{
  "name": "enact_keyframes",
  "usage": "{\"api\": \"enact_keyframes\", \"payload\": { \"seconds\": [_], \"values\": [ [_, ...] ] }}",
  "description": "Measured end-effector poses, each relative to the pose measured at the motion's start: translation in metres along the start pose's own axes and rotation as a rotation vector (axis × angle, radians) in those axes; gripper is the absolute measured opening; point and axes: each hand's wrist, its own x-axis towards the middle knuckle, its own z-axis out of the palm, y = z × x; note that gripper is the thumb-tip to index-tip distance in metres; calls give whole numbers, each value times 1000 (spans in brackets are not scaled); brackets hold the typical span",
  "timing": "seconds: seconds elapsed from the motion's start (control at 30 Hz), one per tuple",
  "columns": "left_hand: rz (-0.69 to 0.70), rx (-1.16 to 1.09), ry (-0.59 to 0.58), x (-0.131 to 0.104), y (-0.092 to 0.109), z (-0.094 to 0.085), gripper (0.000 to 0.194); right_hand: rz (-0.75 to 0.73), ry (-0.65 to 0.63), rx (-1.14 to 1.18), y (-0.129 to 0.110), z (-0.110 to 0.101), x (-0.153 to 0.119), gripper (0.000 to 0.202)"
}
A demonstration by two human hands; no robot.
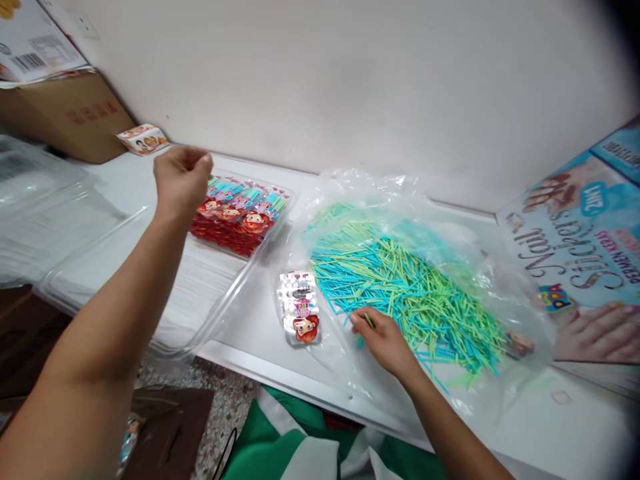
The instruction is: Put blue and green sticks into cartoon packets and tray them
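My left hand [183,179] is raised above a clear plastic tray, fingers curled closed; whether anything is inside them is hidden. In that tray lie rows of small packets [240,217] printed with a red-haired cartoon figure, thin blue and green sticks showing at their tops. My right hand [377,337] is closed in a pinch at the near left edge of a heap of thin blue and green sticks [400,293], with a few stick ends showing at its fingers. Left of it, a small pile of cartoon packets [301,308] lies on the white table [255,333].
The stick heap lies on a spread clear plastic bag [350,190]. Clear plastic trays [30,227] stand at left, before a cardboard box [75,117]. A printed orange-and-white card [143,139] lies by the wall. A printed nail sticker box [575,247] stands at right.
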Motion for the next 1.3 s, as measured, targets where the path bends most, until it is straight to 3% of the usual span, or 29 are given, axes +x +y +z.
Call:
{"api": "enact_keyframes", "payload": {
  "seconds": [0.13, 0.2, 0.27, 0.37, 0.47, 0.57, 0.7, 0.87, 1.1, 1.3],
  "values": [
    [-94, -392, -202, -96, 103, 0, 32, -37, 40, -336, -13, 37, 27, 41],
    [-179, -474, -304, -139, 131, -1, 26, 41, 32, -464, -16, 53, 42, 46],
    [-288, -515, -400, -169, 139, -1, 25, 74, -16, -468, -16, 64, 53, 38],
    [-437, -562, -412, -192, 129, -3, 25, 67, -25, -434, -13, 72, 62, 29],
    [-555, -588, -367, -205, 113, -6, 25, 93, 11, -419, -8, 75, 66, 38],
    [-622, -602, -367, -218, 103, -8, 26, 104, 33, -407, -6, 78, 71, 46],
    [-680, -600, -379, -232, 95, -9, 27, 72, -7, -371, -6, 84, 78, 33],
    [-714, -573, -361, -237, 89, -5, 30, 29, -38, -361, -8, 85, 79, 31],
    [-710, -479, -356, -239, 85, 6, 32, -8, 27, -419, -17, 74, 64, 30],
    [-600, -260, -315, -239, 60, 24, 40, -90, 53, -381, -15, 65, 51, 35]
  ]
}}
